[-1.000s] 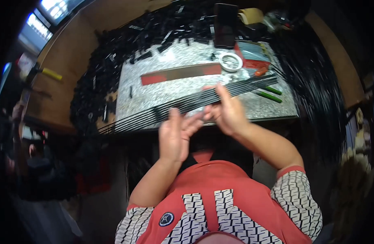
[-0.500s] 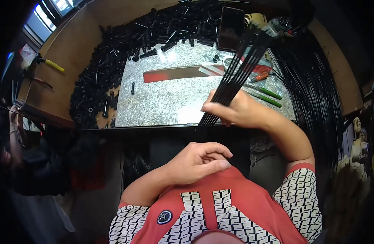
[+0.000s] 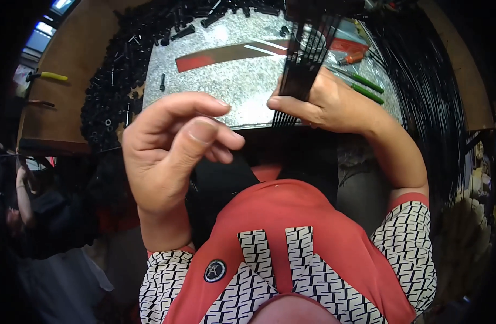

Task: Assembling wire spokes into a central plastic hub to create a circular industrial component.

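Observation:
My right hand (image 3: 326, 102) is wrapped round a bundle of thin black rods (image 3: 299, 78), held upright above the front edge of the speckled board (image 3: 215, 89). The rods' lower ends poke out below my fist; their upper ends reach the top of the picture, where they are dark and hard to make out. My left hand (image 3: 170, 146) is raised in front of the table's edge, left of the bundle. Its fingers are loosely curved and apart, with nothing in them.
Black plastic parts (image 3: 105, 102) are heaped on the left and far side. A red-brown strip (image 3: 221, 55) lies on the board. Green-handled tweezers (image 3: 361, 86) and an orange-handled tool (image 3: 353, 58) lie right. More black rods (image 3: 429, 81) hang over the right side. Yellow-handled pliers (image 3: 53, 76) are at left.
My left hand has risen from my lap, up and to the left. The rod bundle in my right hand has tipped more upright. The whole view has shifted a little.

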Demonstrator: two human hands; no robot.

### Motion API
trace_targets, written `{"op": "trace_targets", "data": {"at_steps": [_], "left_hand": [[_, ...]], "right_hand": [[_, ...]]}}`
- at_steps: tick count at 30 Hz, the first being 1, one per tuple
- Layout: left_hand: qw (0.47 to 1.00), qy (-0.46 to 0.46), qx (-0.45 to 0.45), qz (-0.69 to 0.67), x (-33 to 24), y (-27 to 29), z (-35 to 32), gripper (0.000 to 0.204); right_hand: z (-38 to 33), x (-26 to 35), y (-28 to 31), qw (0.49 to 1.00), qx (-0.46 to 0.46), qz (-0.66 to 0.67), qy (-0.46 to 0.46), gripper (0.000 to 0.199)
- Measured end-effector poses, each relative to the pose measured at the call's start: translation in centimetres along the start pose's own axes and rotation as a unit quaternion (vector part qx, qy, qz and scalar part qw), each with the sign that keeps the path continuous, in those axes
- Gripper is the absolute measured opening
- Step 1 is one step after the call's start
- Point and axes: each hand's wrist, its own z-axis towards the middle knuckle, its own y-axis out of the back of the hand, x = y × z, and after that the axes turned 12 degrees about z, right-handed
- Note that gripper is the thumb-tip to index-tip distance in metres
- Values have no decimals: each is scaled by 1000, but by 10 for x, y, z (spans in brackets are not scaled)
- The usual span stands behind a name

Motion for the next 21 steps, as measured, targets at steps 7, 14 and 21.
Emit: {"op": "trace_targets", "data": {"at_steps": [7,14,21], "left_hand": [[977,-47,-101,183,-1,4,23,19],[990,-16,-9,139,4,3,54,54],[972,-57,63,218,-8,-16,44,47]], "right_hand": [[5,-30,-29,997,48,52,40,35],[7,-19,-51,977,133,73,-147,45],[-14,-30,-63,989,88,119,-2,31]]}}
